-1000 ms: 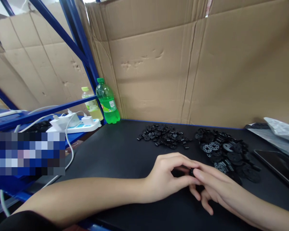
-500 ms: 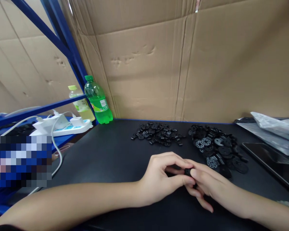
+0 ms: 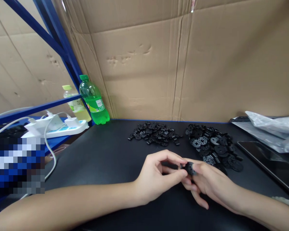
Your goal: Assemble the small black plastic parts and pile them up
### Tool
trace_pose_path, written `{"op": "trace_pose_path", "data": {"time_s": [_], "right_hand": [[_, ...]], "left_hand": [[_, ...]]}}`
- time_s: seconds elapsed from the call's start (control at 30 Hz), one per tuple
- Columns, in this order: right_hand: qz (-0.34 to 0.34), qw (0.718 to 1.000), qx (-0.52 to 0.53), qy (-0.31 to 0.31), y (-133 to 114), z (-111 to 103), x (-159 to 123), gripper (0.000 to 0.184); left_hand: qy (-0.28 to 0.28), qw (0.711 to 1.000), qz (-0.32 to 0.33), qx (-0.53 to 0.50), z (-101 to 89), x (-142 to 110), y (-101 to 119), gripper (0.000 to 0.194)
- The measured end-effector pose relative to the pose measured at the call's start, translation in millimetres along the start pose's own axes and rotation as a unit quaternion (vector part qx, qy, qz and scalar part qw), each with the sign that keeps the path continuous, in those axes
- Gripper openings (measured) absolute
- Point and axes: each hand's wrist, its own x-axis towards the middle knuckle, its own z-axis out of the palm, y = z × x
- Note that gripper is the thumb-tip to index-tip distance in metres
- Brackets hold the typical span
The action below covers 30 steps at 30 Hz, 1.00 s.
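Note:
A small black round disc with holes (image 3: 190, 168) is pinched under the thumb of my right hand (image 3: 210, 181), above the black table. My left hand (image 3: 159, 179) meets it from the left, fingertips and thumb closed around a small black piece (image 3: 182, 166) at the disc's edge. Whether that piece is joined to the disc, I cannot tell. The lower fingers of my right hand are partly spread beneath the parts. Behind my right hand lies a heap of black discs (image 3: 220, 149); farther left is a pile of smaller black parts (image 3: 154, 133).
A dark flat-screened device (image 3: 267, 163) and clear plastic bags (image 3: 274, 130) lie at the right. A green bottle (image 3: 95, 102), a yellowish bottle (image 3: 75, 104) and a white power strip (image 3: 74, 128) with cables stand left. A cardboard wall (image 3: 144, 70) closes off the back.
The fingertips of my left hand have drawn slightly left, and more of the disc's holed face shows between the hands. The whole view has shifted slightly.

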Motion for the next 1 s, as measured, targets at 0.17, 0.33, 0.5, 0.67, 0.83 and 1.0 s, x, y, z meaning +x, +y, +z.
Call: {"op": "trace_pose_path", "data": {"time_s": [0.17, 0.33, 0.5, 0.67, 0.83, 1.0], "right_hand": [[0.000, 0.999, -0.036, -0.002, -10, -1, -4, 0.032], [0.003, 0.989, -0.150, 0.001, -23, 2, -10, 0.050], [0.000, 0.974, -0.227, 0.000, -27, 3, -14, 0.040], [0.001, 0.978, -0.209, -0.019, -28, 0, -15, 0.036], [-0.026, 0.994, -0.105, -0.006, -28, -9, -13, 0.026], [-0.003, 0.990, -0.130, 0.046, -27, -6, -10, 0.018]], "left_hand": [[0.010, 0.999, -0.010, -0.036, -5.4, 1, 6, 0.016], [0.048, 0.996, -0.044, -0.062, -13.8, 2, 10, 0.010], [0.046, 0.993, -0.080, -0.075, -15.4, 0, 8, 0.006], [0.032, 0.998, -0.039, -0.032, -15.5, -1, 10, 0.009], [0.019, 0.995, 0.059, 0.077, -13.7, -1, 13, 0.017], [0.012, 0.978, 0.106, 0.179, -14.7, -3, 11, 0.022]]}}
